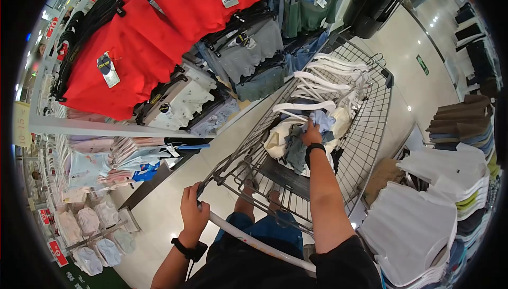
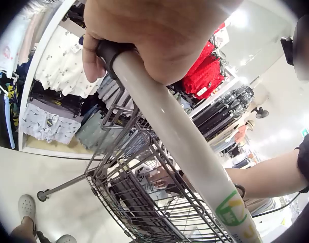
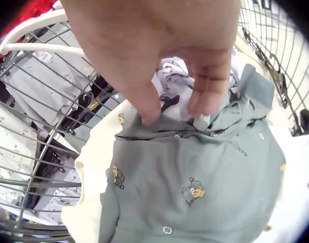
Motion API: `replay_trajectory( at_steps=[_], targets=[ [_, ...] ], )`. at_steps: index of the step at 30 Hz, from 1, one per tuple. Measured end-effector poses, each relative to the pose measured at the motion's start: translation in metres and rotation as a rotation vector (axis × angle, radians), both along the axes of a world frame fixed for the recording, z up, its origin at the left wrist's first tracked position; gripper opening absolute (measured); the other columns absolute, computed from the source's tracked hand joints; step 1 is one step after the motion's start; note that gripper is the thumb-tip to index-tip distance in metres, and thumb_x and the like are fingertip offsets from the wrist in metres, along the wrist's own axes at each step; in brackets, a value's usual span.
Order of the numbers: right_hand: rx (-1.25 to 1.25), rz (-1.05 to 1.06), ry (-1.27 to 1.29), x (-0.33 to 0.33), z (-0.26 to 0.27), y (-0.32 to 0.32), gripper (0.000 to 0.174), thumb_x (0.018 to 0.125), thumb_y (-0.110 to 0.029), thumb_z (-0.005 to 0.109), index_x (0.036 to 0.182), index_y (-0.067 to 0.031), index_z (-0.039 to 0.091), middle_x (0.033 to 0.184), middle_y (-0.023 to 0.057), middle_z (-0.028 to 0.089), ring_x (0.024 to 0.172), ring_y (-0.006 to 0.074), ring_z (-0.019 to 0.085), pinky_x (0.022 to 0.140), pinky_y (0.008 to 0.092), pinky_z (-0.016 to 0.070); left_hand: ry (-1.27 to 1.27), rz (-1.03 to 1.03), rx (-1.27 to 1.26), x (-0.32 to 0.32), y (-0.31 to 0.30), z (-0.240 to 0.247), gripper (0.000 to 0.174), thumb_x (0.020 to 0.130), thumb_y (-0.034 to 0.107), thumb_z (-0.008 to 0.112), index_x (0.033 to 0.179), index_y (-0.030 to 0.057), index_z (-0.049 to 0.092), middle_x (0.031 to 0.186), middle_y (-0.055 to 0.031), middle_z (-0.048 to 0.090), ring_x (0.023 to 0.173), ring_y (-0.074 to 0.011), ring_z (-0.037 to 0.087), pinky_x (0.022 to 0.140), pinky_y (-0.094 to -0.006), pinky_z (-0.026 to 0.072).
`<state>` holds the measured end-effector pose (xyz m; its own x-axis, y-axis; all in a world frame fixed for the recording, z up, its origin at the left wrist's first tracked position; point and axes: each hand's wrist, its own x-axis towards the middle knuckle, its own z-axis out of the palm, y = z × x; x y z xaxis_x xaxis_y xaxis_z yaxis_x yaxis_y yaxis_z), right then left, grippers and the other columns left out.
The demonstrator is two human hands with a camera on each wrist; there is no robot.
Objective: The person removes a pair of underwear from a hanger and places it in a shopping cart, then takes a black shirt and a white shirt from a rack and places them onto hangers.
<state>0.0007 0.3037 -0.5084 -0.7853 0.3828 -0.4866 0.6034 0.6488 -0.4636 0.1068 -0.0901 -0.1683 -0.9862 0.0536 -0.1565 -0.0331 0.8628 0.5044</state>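
The left hand [image 1: 194, 212] has its fingers curled round the cart handle [image 1: 254, 239], near its dark end. Inside the cart [image 1: 390, 81], the right hand [image 1: 312, 134] reaches down, thumb and fingertips touching the folded upper edge of a grey garment [image 3: 195, 164] with bear prints, which spreads below them; whether they pinch it I cannot tell. Pale printed cloth [image 3: 183, 96] shows between thumb and fingers, cream cloth [image 3: 91, 149] lies beside them, and white hangers [image 1: 302, 107] sit just beyond.
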Motion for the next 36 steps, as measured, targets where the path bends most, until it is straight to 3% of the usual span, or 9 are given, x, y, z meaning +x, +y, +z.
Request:
replay_trajectory(
  at_steps=[5,12,16,21,23,25,28,32,36],
  targets=[
    [0.145,0.182,0.059,0.024,-0.016,0.011,0.034,0.076,-0.023,0.074,0.108,-0.0141,0.066,0.113,0.0227,0.052,0.091,0.0425,0.064,0.08,0.0495,0.0544,0.018,0.007,0.004,0.002,-0.001,-0.002,0.054,0.069,-0.003,0.052,0.123,0.0004,0.054,0.109,-0.0199,0.056,0.098,-0.0395,0.057,0.087,-0.0428,0.0482],
    [0.049,0.18,0.209,0.067,0.027,-0.002,0.028,0.083,-0.023,0.066,0.109,-0.0105,0.066,0.096,0.0285,0.059,0.086,0.0453,0.062,0.078,0.0514,0.0537,0.041,-0.016,0.014,0.001,0.001,-0.003,0.053,0.07,-0.002,0.051,0.124,0.0004,0.054,0.109,-0.0199,0.056,0.099,-0.04,0.057,0.088,-0.0433,0.0475],
    [-0.095,0.035,0.435,0.084,0.065,0.0,0.034,0.083,-0.016,0.063,0.112,0.0018,0.061,0.08,0.0254,0.064,0.082,0.0428,0.062,0.074,0.0457,0.0521,0.063,-0.035,0.016,0.001,0.003,-0.005,0.054,0.071,-0.002,0.05,0.125,0.0009,0.053,0.109,-0.0203,0.055,0.099,-0.0404,0.056,0.088,-0.0439,0.0471],
    [-0.28,0.288,0.41,0.101,0.142,0.0,0.053,0.079,-0.013,0.069,0.128,-0.0027,0.053,0.116,0.0264,0.061,0.112,0.0427,0.055,0.096,0.0451,0.0449,0.053,-0.055,-0.027,0.004,-0.003,-0.008,0.056,0.072,-0.003,0.05,0.128,0.0013,0.051,0.11,-0.0205,0.054,0.101,-0.0408,0.055,0.089,-0.0443,0.0464],
    [-0.451,0.298,0.348,0.108,0.152,-0.005,0.06,0.083,-0.018,0.07,0.136,-0.006,0.047,0.118,0.0243,0.062,0.111,0.0399,0.059,0.095,0.0427,0.0467,0.061,-0.061,-0.005,0.005,-0.003,-0.007,0.056,0.072,-0.003,0.05,0.128,0.0012,0.051,0.11,-0.0204,0.054,0.101,-0.041,0.055,0.09,-0.0446,0.0462],
    [-0.551,0.208,0.295,0.106,0.14,0.002,0.051,0.088,-0.019,0.066,0.134,-0.0052,0.049,0.114,0.0215,0.064,0.1,0.0332,0.065,0.086,0.0397,0.0512,0.078,-0.057,0.016,0.005,-0.003,-0.008,0.056,0.07,-0.004,0.051,0.126,0.0005,0.052,0.108,-0.0195,0.054,0.1,-0.0389,0.057,0.089,-0.0427,0.0473],
    [-0.488,-0.368,0.346,0.106,-0.015,0.059,0.039,0.088,-0.017,0.064,0.124,-0.0049,0.056,0.098,0.0129,0.065,0.087,0.0244,0.062,0.078,0.0371,0.0519,0.077,-0.034,0.101,0.005,-0.004,-0.009,0.054,0.069,-0.005,0.051,0.123,-0.0003,0.054,0.105,-0.0183,0.055,0.096,-0.0357,0.059,0.086,-0.0398,0.0486],
    [-0.601,-1.134,0.326,0.094,-0.071,0.108,0.022,0.084,-0.018,0.062,0.099,-0.0023,0.064,0.081,0.0072,0.062,0.072,0.0255,0.058,0.069,0.0429,0.0513,0.04,0.056,0.119,0.012,-0.004,-0.014,0.051,0.067,-0.007,0.05,0.117,-0.001,0.056,0.1,-0.0152,0.055,0.09,-0.0288,0.059,0.082,-0.034,0.0488],
    [-0.287,-0.845,0.236,0.09,-0.116,0.141,0.03,0.08,-0.02,0.066,0.101,0.0019,0.064,0.088,0.0191,0.065,0.084,0.0378,0.063,0.075,0.0431,0.0514,-0.016,0.096,0.082,0.02,-0.005,-0.014,0.051,0.065,-0.008,0.049,0.116,-0.0017,0.056,0.098,-0.013,0.055,0.087,-0.0252,0.058,0.078,-0.0311,0.0476]
  ],
)
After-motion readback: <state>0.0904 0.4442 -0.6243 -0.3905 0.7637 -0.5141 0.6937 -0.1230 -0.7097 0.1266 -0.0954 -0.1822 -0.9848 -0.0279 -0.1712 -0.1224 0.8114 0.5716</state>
